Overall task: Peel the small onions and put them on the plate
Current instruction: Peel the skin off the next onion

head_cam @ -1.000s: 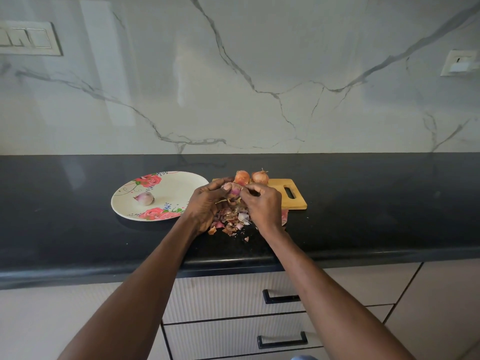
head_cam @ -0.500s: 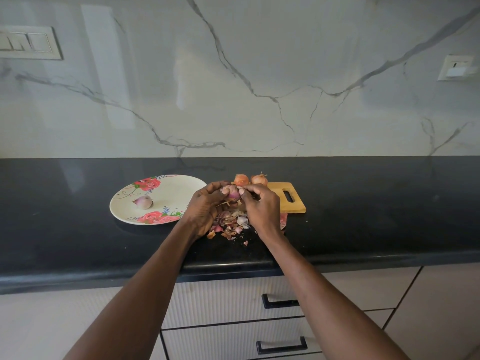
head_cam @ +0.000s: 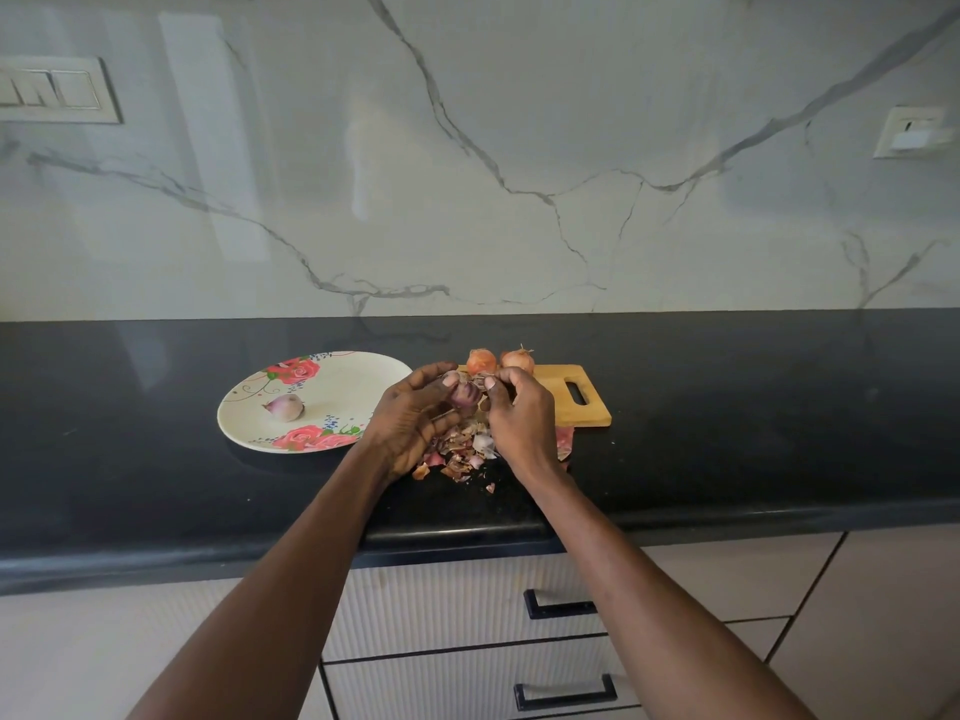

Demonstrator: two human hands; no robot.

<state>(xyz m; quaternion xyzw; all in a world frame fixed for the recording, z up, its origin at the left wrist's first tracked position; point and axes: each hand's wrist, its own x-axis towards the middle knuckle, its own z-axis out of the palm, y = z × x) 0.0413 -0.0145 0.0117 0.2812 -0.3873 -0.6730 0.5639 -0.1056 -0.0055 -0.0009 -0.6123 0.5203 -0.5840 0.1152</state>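
Observation:
My left hand [head_cam: 410, 415] grips a small purple onion [head_cam: 464, 393] above the counter. My right hand [head_cam: 522, 415] pinches a strip of its skin at the top. Two unpeeled orange-brown onions [head_cam: 481, 361] [head_cam: 517, 360] sit at the far edge of a wooden cutting board [head_cam: 582, 394], just behind my hands. One peeled onion [head_cam: 284, 406] lies on the white plate with red roses [head_cam: 337, 381] to the left. A heap of onion skins [head_cam: 462, 454] lies under and between my hands.
The black counter [head_cam: 753, 418] runs the full width, with a marble wall behind it. White drawers with dark handles [head_cam: 563, 691] are below the counter edge. Wall switches [head_cam: 54, 90] [head_cam: 911, 132] sit at upper left and upper right.
Both hands have stayed over the skin pile, working the same onion. The camera view shifted slightly. The plate, board and loose onions have not moved.

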